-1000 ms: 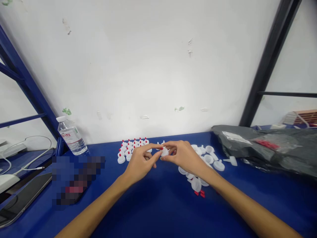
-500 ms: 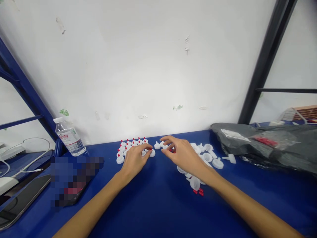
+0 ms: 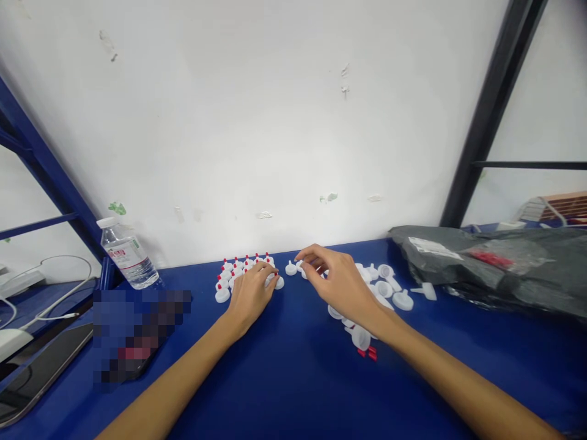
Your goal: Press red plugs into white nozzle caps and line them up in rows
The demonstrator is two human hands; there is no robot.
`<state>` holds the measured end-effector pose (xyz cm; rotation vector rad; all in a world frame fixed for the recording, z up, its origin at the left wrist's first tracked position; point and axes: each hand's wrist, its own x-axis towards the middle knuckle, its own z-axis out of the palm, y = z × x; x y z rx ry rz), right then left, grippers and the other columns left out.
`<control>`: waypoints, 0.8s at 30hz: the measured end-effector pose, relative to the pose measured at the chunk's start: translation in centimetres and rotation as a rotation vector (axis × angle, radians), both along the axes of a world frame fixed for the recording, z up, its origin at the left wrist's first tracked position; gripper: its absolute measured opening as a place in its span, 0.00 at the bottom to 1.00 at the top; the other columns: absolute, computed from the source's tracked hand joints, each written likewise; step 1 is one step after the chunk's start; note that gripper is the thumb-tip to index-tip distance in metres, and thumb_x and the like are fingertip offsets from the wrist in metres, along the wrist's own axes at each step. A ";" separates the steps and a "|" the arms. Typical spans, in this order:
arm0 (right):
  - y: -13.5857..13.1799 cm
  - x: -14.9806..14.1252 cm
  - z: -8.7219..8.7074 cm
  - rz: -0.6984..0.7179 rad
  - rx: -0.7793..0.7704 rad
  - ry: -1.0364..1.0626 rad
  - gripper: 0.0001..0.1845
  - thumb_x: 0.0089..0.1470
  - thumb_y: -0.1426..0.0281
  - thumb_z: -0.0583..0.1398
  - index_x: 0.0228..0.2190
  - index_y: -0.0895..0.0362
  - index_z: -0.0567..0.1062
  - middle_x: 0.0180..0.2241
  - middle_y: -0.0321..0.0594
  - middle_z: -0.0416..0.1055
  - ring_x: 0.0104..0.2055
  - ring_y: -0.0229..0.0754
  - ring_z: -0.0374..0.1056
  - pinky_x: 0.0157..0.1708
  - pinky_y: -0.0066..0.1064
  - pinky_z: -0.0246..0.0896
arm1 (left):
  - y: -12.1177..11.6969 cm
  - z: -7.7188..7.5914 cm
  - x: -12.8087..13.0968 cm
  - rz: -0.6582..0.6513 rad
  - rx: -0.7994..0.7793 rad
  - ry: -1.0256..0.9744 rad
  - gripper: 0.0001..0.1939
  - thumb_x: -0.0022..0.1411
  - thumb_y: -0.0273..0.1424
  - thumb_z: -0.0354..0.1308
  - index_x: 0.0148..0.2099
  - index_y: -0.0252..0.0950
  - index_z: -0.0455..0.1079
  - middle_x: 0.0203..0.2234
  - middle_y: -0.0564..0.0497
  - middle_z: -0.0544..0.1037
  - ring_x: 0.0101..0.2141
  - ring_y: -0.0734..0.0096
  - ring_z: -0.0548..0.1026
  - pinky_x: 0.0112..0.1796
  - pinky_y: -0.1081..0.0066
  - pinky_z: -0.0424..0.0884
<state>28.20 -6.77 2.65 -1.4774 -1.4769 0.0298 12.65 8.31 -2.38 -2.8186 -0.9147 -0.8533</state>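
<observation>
On the blue table, my left hand [image 3: 251, 294] pinches a white nozzle cap [image 3: 280, 283] at the right side of a cluster of white caps with red tips [image 3: 222, 285]. Its palm hides part of that cluster. My right hand [image 3: 338, 282] has thumb and forefinger drawn together at the spout of another white nozzle cap [image 3: 300, 266], partly hidden by the fingers. Close by on its left stands an untipped white cap [image 3: 290, 269]. Loose white nozzle caps [image 3: 403, 299] lie under and right of my right hand. Several small red tips [image 3: 372, 353] sit nearer me.
A water bottle [image 3: 128, 253] stands at the back left, near a blurred dark object [image 3: 142, 342] and a phone [image 3: 43, 373]. A grey plastic bag [image 3: 435, 263] with a clear packet of red pieces [image 3: 509, 256] lies at right. The white wall [image 3: 275, 122] rises behind the table.
My right thumb and forefinger have closed at the spout of a white cap. My left hand has shifted slightly left with its cap, toward the red-tipped cluster.
</observation>
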 end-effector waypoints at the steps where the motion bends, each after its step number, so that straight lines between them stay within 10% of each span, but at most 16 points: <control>1: 0.0 0.0 0.0 -0.002 0.003 0.000 0.10 0.59 0.74 0.56 0.39 0.52 0.76 0.31 0.33 0.78 0.33 0.38 0.73 0.32 0.27 0.62 | -0.1 0.0 0.0 0.020 0.016 0.008 0.11 0.69 0.33 0.53 0.47 0.41 0.75 0.46 0.50 0.79 0.42 0.64 0.78 0.38 0.70 0.70; 17: -0.3 0.2 0.4 -0.068 -0.021 -0.058 0.10 0.62 0.70 0.54 0.40 0.51 0.74 0.33 0.35 0.78 0.33 0.39 0.72 0.31 0.28 0.60 | -1.6 1.4 -0.1 0.002 0.018 -0.105 0.11 0.69 0.32 0.49 0.46 0.40 0.73 0.41 0.50 0.79 0.38 0.64 0.78 0.34 0.70 0.67; 24: -0.1 0.0 -0.7 -0.134 -0.294 -0.609 0.20 0.67 0.64 0.49 0.28 0.54 0.73 0.25 0.39 0.76 0.27 0.43 0.72 0.26 0.31 0.49 | -5.5 0.9 0.3 -0.251 -0.065 0.238 0.14 0.67 0.30 0.47 0.30 0.38 0.68 0.21 0.52 0.76 0.22 0.69 0.74 0.26 0.70 0.59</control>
